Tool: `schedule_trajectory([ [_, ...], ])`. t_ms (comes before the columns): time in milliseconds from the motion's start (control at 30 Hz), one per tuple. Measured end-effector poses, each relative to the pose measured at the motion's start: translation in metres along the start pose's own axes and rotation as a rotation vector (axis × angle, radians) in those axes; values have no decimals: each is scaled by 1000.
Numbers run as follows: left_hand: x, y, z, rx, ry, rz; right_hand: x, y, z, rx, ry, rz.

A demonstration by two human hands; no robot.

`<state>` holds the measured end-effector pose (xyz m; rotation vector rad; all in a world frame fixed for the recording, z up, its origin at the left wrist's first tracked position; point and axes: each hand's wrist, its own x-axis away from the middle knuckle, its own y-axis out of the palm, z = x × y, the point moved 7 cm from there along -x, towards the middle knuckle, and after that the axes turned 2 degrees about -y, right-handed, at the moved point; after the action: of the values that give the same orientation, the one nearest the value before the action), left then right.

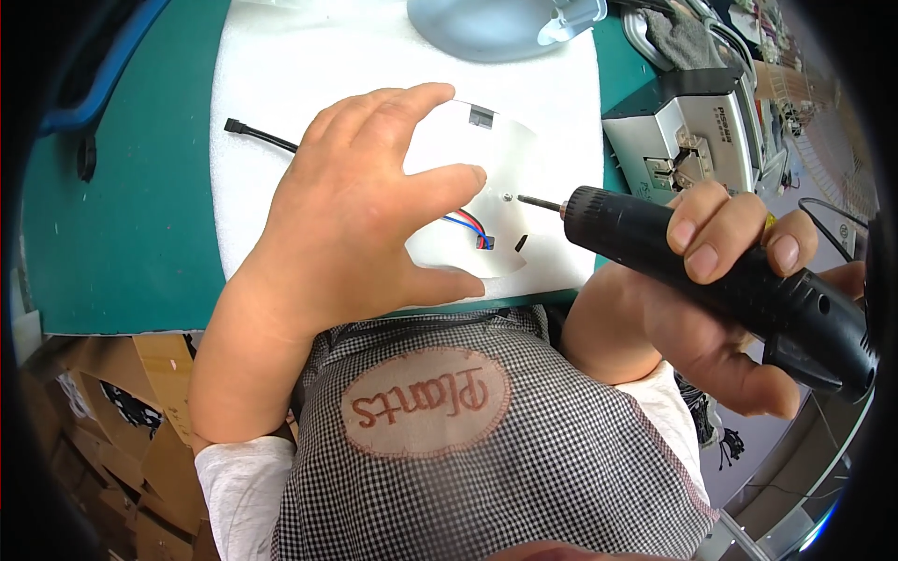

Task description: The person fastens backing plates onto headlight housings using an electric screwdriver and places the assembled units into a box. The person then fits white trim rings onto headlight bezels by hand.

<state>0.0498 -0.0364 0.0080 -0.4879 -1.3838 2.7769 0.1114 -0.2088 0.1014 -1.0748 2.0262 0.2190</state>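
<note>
My left hand (pixel 360 201) lies spread over a white rounded plastic part (pixel 513 154), with thumb and fingers apart and the palm hiding its left side. My right hand (pixel 687 323) is wrapped round a black electric screwdriver (pixel 636 224). The screwdriver's bit (pixel 541 202) points left at a small screw (pixel 508 197) in the part; a slight gap seems to show between them. Red, blue and black wires (pixel 472 222) run to a small slot in the part. From under my left hand a black cable (pixel 267 136) sticks out, ending in a connector.
White foam sheet (pixel 253 201) covers the middle of the green table (pixel 131 215). A translucent bluish container (pixel 482 28) stands at the far edge. To the right sits a silver and black box-shaped device (pixel 692 131). Cardboard boxes (pixel 164 374) are below at left.
</note>
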Motion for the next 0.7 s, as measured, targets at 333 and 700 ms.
schedule_trajectory([
  [333,-2,-1,1,9,2,14,11,-4,5,-39,-21,40],
  [700,-1,0,1,5,5,9,10,-6,5,-46,-37,57],
])
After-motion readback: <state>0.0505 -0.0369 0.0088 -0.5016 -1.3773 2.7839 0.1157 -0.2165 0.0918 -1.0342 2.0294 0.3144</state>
